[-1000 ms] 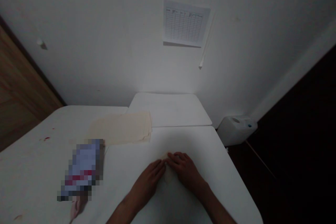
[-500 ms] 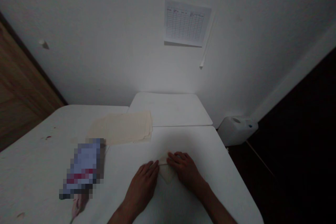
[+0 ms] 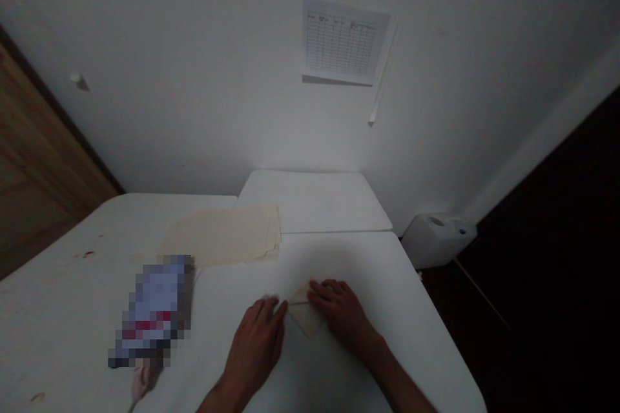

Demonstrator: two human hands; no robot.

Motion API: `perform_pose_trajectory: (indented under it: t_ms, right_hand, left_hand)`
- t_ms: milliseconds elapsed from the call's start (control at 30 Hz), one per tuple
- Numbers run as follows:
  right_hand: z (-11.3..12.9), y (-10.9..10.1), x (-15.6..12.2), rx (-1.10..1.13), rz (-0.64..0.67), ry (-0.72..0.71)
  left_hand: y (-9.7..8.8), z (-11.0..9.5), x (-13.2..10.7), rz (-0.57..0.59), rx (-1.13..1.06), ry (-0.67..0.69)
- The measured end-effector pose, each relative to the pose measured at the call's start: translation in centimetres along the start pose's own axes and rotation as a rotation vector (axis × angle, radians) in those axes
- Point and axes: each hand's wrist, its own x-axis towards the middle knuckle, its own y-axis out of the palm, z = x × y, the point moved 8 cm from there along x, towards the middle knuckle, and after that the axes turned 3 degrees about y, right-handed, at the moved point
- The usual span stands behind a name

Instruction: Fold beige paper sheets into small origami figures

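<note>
Near left on the white table (image 3: pixel 217 310): small pinkish thing (image 3: pixel 141 381) (can't identify), just at the near end of a pixelated blue item (image 3: pixel 155 300). Neither in hand.

Near middle: left hand (image 3: pixel 254 342), palm down, fingers loosely bent and a little apart, nothing gripped. Fingertip at the left corner of a folded pale sheet (image 3: pixel 309 321); touching or just beside, can't tell. Slightly farther, to the right: right hand (image 3: pixel 338 306), palm down, fingers half curled over the right part of the sheet. Pinching or only pressing, can't tell. Both wrists angled inward, from opposite sides of the sheet.

Folded sheet: flat on the table between the hands, roughly diamond-shaped, one corner toward the near edge, dark line across the far half (flap edge or crease, too dim to say). Done: at least one fold, by the look of it. Left: unclear whether any folds remain, right side being hidden under fingers.

Farther, to the left: stack of pale sheets (image 3: pixel 225 235), lying flat, edges slightly off-square, unfolded as far as visible.

Far right, low: white plastic container (image 3: pixel 429 245). Farthest: printed chart (image 3: pixel 341 42) up on the wall (image 3: pixel 217 64).
</note>
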Motion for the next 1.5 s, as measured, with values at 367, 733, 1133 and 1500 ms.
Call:
perform_pose_trajectory:
  t_ms: [367, 733, 1133, 1500]
  right_hand:
    - [-0.1, -0.1, 0.0, -0.008, -0.008, 0.009]
    - [-0.1, 0.2, 0.0, 0.009, -0.018, 0.003]
    - [-0.1, 0.0, -0.6, 0.014, -0.104, -0.009]
    - [0.4, 0.0, -0.3, -0.027, -0.047, -0.037]
  left_hand:
    - [-0.4, -0.3, 0.4, 0.041, 0.017, -0.003]
    - [1.7, -2.0, -0.1, 0.054, -0.096, 0.268]
    - [2.7, -1.9, 0.3, 0.165, -0.179, 0.233]
    - [1.7, -2.2, 1.4, 0.213, -0.232, 0.192]
